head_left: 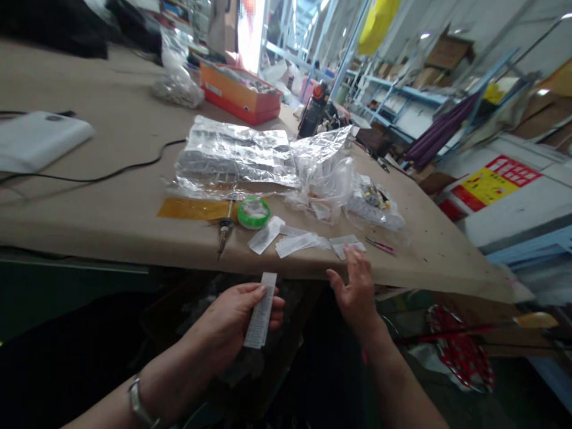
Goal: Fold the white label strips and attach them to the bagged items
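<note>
My left hand [236,319] is closed on a narrow white printed paper strip [260,316], thumb on top, in front of the table edge. My right hand [356,286] reaches over the edge, thumb apart and fingers stretched out. Its fingertips are at a white paper slip [343,244], and whether they press on it I cannot tell. More printed slips [297,243] lie fanned to the left. A green-rimmed round container [253,213] stands behind them. Beside it a soldering iron [224,234] points toward the table edge.
Silvery foil bags [236,155] and a clear plastic bag [322,187] cover the table's middle. Small pink-handled tweezers or snips [379,245] lie right of the slips. Farther back are an orange box [239,92] and a dark bottle [313,110]. A black cable [111,177] crosses the left.
</note>
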`<state>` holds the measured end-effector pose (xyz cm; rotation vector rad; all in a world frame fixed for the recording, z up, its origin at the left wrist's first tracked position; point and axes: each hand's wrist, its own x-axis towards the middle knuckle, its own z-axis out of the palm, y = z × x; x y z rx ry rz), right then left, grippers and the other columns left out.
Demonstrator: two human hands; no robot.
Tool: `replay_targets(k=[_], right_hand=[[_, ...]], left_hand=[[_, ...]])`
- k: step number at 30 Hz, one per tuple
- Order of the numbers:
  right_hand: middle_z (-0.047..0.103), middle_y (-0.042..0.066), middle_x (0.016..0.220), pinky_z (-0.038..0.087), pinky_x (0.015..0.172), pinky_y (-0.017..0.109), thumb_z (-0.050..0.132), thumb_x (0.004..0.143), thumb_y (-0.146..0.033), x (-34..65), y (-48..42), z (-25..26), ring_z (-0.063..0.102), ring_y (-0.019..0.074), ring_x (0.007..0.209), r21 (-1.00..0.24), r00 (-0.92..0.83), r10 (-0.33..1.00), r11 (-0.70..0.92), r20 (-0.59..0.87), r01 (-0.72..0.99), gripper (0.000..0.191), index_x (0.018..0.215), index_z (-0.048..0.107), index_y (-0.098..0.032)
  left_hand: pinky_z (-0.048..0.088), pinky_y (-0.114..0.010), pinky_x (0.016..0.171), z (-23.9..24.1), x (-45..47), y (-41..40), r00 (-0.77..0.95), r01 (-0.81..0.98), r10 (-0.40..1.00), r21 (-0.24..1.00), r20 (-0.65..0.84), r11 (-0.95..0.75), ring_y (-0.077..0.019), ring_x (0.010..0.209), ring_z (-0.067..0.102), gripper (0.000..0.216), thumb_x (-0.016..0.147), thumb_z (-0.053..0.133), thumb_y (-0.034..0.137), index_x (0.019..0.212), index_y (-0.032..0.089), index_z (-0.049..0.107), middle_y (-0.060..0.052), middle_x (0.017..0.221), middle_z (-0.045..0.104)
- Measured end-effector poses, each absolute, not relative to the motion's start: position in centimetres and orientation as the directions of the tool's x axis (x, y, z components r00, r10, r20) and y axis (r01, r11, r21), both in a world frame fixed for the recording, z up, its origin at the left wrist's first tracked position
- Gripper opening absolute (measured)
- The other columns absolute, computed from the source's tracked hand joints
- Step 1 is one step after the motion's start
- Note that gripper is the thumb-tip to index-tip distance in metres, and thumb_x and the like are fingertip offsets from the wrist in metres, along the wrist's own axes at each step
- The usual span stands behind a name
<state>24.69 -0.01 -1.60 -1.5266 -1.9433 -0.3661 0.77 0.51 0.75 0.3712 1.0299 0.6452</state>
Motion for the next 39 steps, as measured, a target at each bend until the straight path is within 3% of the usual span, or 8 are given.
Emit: replay_targets(k=[2, 7, 10, 13, 17, 21, 25, 39], right_hand=[[0.047, 0.021, 0.131, 0.037, 0.099, 0.055, 0.054, 0.084, -0.041, 27.6, 0.5, -2.4, 0.038, 0.0332, 0.127, -0.069, -0.080, 0.807, 0.148, 0.586, 0.987, 0.059, 0.133, 0.038, -0.011], [0.056, 0.015, 0.125, 0.039, 0.098, 0.050, 0.045, 0.090, -0.024, 30.5, 0.4, -4.4, 0.047, 0.0273, 0.121, 0.022, -0.169, 0.823, 0.186, 0.543, 0.982, 0.034, 0.122, 0.052, -0.016], [0.064, 0.013, 0.112, 0.044, 0.095, 0.046, 0.045, 0.090, -0.021, 31.1, 0.3, -4.4, 0.055, 0.0239, 0.112, -0.033, -0.171, 0.780, 0.239, 0.602, 0.970, 0.026, 0.109, 0.062, -0.017], [0.069, 0.011, 0.100, 0.049, 0.089, 0.043, 0.048, 0.089, -0.022, 31.1, 0.4, -3.4, 0.062, 0.0220, 0.099, -0.171, -0.078, 0.738, 0.256, 0.670, 0.951, 0.021, 0.098, 0.066, -0.016], [0.068, 0.009, 0.101, 0.049, 0.090, 0.043, 0.054, 0.085, -0.019, 27.8, -0.5, -1.3, 0.063, 0.0218, 0.099, -0.344, 0.054, 0.657, 0.321, 0.752, 0.883, 0.017, 0.097, 0.066, -0.019], [0.067, 0.006, 0.103, 0.048, 0.092, 0.045, 0.058, 0.081, -0.012, 21.1, -1.9, -0.4, 0.059, 0.0236, 0.108, -0.318, -0.258, 0.646, 0.635, 0.719, 0.704, 0.024, 0.101, 0.064, -0.025], [0.069, 0.004, 0.100, 0.045, 0.096, 0.042, 0.056, 0.084, -0.013, 16.2, -2.4, -1.6, 0.058, 0.0204, 0.109, -0.219, -0.527, 0.583, 0.772, 0.619, 0.597, 0.021, 0.100, 0.064, -0.023], [0.070, 0.005, 0.100, 0.044, 0.099, 0.041, 0.053, 0.086, -0.011, 15.2, -1.3, -2.1, 0.053, 0.0200, 0.116, -0.247, -0.651, 0.508, 0.856, 0.564, 0.454, 0.018, 0.099, 0.064, -0.018]], left_hand=[[0.054, -0.028, 0.056, 0.8, 0.9, 0.4, 0.345, -0.306, 0.648, 0.571, -0.679, 0.762, -0.0144, 0.054, 0.064, 0.007, 0.080, 0.057, 0.017, 0.081, 0.010, 0.061, -0.009, 0.070, 0.069], [0.055, -0.028, 0.059, 0.2, 1.2, 0.2, 0.364, -0.301, 0.653, 0.580, -0.664, 0.757, -0.0153, 0.058, 0.065, 0.009, 0.080, 0.058, 0.019, 0.083, 0.010, 0.060, -0.009, 0.072, 0.069], [0.054, -0.029, 0.059, 0.0, 1.2, 0.3, 0.366, -0.291, 0.656, 0.588, -0.660, 0.755, -0.0152, 0.058, 0.064, 0.011, 0.081, 0.058, 0.020, 0.084, 0.010, 0.060, -0.009, 0.073, 0.069], [0.054, -0.029, 0.059, 0.2, 1.1, 0.3, 0.361, -0.291, 0.660, 0.592, -0.659, 0.751, -0.0146, 0.057, 0.064, 0.011, 0.081, 0.056, 0.020, 0.084, 0.010, 0.060, -0.008, 0.071, 0.068], [0.053, -0.028, 0.056, 0.6, 1.1, 0.1, 0.355, -0.288, 0.651, 0.584, -0.671, 0.759, -0.0139, 0.054, 0.062, 0.011, 0.082, 0.055, 0.020, 0.083, 0.010, 0.060, -0.008, 0.070, 0.068], [0.051, -0.027, 0.054, 0.2, 1.2, 0.0, 0.414, -0.358, 0.674, 0.572, -0.612, 0.738, -0.0129, 0.051, 0.060, 0.013, 0.080, 0.057, 0.020, 0.081, 0.009, 0.063, -0.008, 0.067, 0.067], [0.042, -0.018, 0.047, -0.2, 0.8, 0.0, 0.441, -0.532, 0.751, 0.531, -0.492, 0.660, -0.0091, 0.050, 0.057, 0.007, 0.075, 0.060, 0.011, 0.075, 0.007, 0.066, -0.007, 0.064, 0.066], [0.040, -0.020, 0.049, -0.4, -0.4, 0.0, 0.405, -0.587, 0.765, 0.499, -0.501, 0.637, -0.0098, 0.053, 0.055, 0.007, 0.069, 0.063, 0.012, 0.071, 0.006, 0.066, -0.008, 0.067, 0.065]])
